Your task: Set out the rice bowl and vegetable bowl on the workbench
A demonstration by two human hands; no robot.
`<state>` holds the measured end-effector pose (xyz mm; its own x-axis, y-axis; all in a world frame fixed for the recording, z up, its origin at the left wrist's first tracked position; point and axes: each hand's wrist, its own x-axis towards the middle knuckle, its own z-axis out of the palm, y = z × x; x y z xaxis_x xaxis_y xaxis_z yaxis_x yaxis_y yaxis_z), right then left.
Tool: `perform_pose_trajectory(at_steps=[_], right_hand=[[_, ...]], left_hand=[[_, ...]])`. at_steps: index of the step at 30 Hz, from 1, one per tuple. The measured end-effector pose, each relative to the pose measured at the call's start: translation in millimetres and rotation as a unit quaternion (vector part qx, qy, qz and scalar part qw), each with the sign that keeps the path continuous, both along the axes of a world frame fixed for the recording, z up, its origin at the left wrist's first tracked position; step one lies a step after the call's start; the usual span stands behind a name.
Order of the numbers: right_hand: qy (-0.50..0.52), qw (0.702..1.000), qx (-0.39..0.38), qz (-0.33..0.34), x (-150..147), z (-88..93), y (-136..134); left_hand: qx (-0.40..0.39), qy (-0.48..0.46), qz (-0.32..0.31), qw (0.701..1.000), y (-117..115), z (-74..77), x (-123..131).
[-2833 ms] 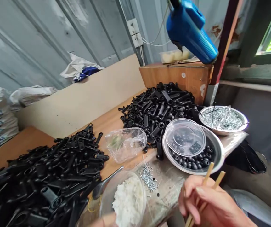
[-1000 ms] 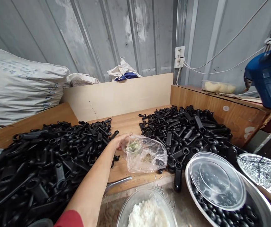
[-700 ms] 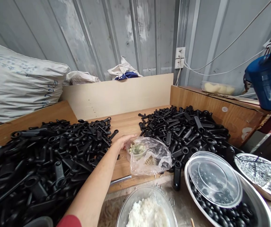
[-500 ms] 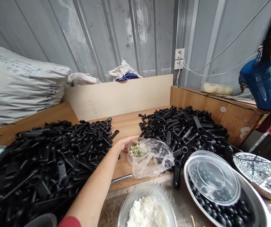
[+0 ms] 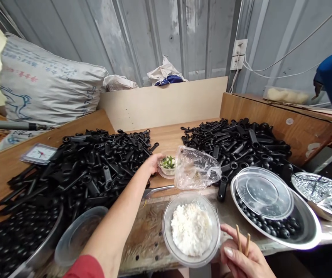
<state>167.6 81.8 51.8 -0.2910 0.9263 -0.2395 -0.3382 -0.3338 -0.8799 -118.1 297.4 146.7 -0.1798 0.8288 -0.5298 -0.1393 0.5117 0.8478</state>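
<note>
My left hand (image 5: 151, 164) reaches across the bench and grips a small clear cup of chopped green herbs (image 5: 167, 165), which is halfway out of a crumpled clear plastic bag (image 5: 197, 168). At the near edge my right hand (image 5: 242, 260) holds a pair of wooden chopsticks (image 5: 242, 243) upright. Just left of it stands a clear plastic bowl of white rice (image 5: 191, 229). A metal spoon (image 5: 157, 190) lies beyond the bowl, under my left forearm.
Two big heaps of black plastic handles (image 5: 81, 170) (image 5: 238, 144) cover the wooden bench. A steel bowl of black beads (image 5: 275, 227) with a clear lid (image 5: 262, 192) on it sits right, a dish of screws (image 5: 322, 195) beyond. An empty clear container (image 5: 77, 239) is near left.
My left hand reached out to the bag and has drawn the herb cup out of it toward the left. My right hand with the chopsticks came back into view.
</note>
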Motion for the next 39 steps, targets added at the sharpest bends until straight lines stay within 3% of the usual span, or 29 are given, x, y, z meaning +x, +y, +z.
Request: perform_pose_trajectory(at_steps=[4, 7, 11, 14, 17, 20, 24, 29, 33, 35, 37, 39], right_hand=[[-0.114, 0.988, 0.105, 0.003, -6, 2.4, -4], [-0.191, 0.97, 0.149, -0.032, -18, -1.9, -6], [-0.238, 0.953, 0.157, -0.099, -32, 2.6, -11], [-0.288, 0.94, 0.179, -0.045, -34, 13.6, -11], [-0.377, 0.901, 0.208, 0.045, -32, 23.2, -4], [-0.368, 0.896, 0.247, 0.031, -32, 30.1, 6], [-0.307, 0.913, 0.268, -0.023, -30, 43.1, 15], [-0.287, 0.91, 0.289, -0.071, -16, 71.8, 11], [-0.298, 0.906, 0.273, -0.127, 5, 85.3, -1], [-0.309, 0.9, 0.275, -0.141, 18, 85.8, -7], [-0.311, 0.895, 0.278, -0.156, 29, 85.1, -13], [-0.305, 0.89, 0.265, -0.209, 39, 86.1, -18]], left_hand=[[0.079, -0.017, 0.054, 0.995, -34, 40.4, -18], [0.128, -0.025, 0.09, 0.987, -69, 67.7, -29], [0.121, -0.022, 0.12, 0.985, -124, 78.4, -36], [0.065, -0.026, 0.131, 0.989, -172, 67.3, -35], [-0.001, -0.096, 0.17, 0.981, -218, 43.5, -28], [-0.06, -0.171, 0.228, 0.957, -253, 12.2, -21], [-0.055, -0.184, 0.217, 0.957, -267, -19.0, -12], [0.028, -0.067, 0.239, 0.968, -252, -30.4, -5], [0.075, 0.092, 0.202, 0.972, -251, -46.0, -12], [0.104, 0.241, 0.19, 0.946, -261, -51.3, -10], [0.167, 0.371, 0.191, 0.893, -274, -51.8, 4], [0.279, 0.449, 0.178, 0.83, -283, -50.6, 29]])
